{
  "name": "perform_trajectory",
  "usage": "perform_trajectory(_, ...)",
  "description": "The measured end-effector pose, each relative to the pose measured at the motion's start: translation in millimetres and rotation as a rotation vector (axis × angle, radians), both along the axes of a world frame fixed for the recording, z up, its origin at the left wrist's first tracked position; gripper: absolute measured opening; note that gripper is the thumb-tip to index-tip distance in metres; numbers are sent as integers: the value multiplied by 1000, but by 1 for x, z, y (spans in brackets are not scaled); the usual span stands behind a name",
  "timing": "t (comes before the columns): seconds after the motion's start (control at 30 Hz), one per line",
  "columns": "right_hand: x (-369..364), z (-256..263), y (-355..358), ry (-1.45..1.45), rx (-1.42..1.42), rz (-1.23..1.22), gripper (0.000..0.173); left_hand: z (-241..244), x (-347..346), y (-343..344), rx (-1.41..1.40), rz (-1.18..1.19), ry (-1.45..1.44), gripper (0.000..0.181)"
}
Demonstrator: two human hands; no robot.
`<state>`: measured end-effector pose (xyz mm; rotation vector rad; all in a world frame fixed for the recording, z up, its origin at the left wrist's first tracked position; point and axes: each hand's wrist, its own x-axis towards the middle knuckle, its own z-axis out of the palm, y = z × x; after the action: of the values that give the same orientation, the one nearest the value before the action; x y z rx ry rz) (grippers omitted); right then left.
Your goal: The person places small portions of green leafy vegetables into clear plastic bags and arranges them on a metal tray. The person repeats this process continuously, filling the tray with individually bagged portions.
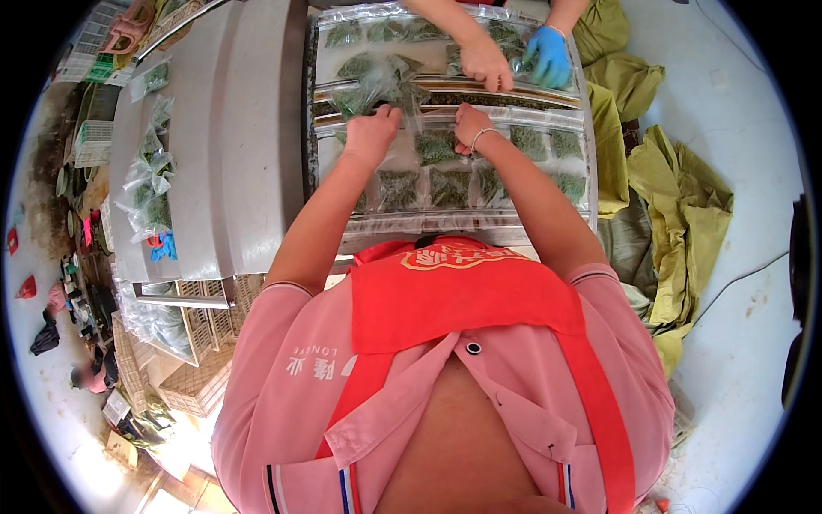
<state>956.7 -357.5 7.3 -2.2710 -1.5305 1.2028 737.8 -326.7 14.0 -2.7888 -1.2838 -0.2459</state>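
Note:
My left hand (pixel 374 136) is at the clear plastic bags of green peppercorn-like produce (pixel 364 95) piled at the machine's middle; its fingertips touch a bag's lower edge, and its exact grip is partly hidden. My right hand (pixel 474 128), with a bracelet at the wrist, has bent fingers at the near sealing bar, just above a filled bag (pixel 437 148); whether it pinches a bag's mouth I cannot tell. More filled bags (pixel 449 187) lie in rows on the white bed of what looks like a vacuum sealer (pixel 591 167).
Across the machine, a co-worker's bare hand (pixel 486 61) and blue-gloved hand (pixel 550 56) work at the far row. On the left, a metal lid (pixel 257 128) adjoins a surface with bagged produce (pixel 154 193). Yellow-green sacks (pixel 681 212) lie at right; plastic crates (pixel 199 379) stand at lower left.

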Motion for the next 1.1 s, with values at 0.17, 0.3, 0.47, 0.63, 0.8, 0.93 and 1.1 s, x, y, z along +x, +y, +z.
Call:
perform_trajectory(0.17,-10,13,-9,-403,392,172,24,17,-7,2,10,7,-198,12)
perform_trajectory(0.3,3,-23,10,-354,366,233,27,57,-9,-13,-185,217,-539,10)
perform_trajectory(0.47,-14,-12,-21,-208,703,228,32,53,-34,-40,-478,365,-720,11)
perform_trajectory(0.63,-42,3,-40,867,141,-26,28,38,-37,-50,-839,237,-1129,4)
perform_trajectory(0.8,-51,11,-54,840,136,-203,20,40,-48,-38,-862,324,-1147,4)
perform_trajectory(0.93,-57,5,-55,744,174,-278,24,29,-56,-27,-747,361,-916,9)
perform_trajectory(1.1,-69,-29,-21,238,413,-205,23,47,-55,-12,-596,443,-428,22)
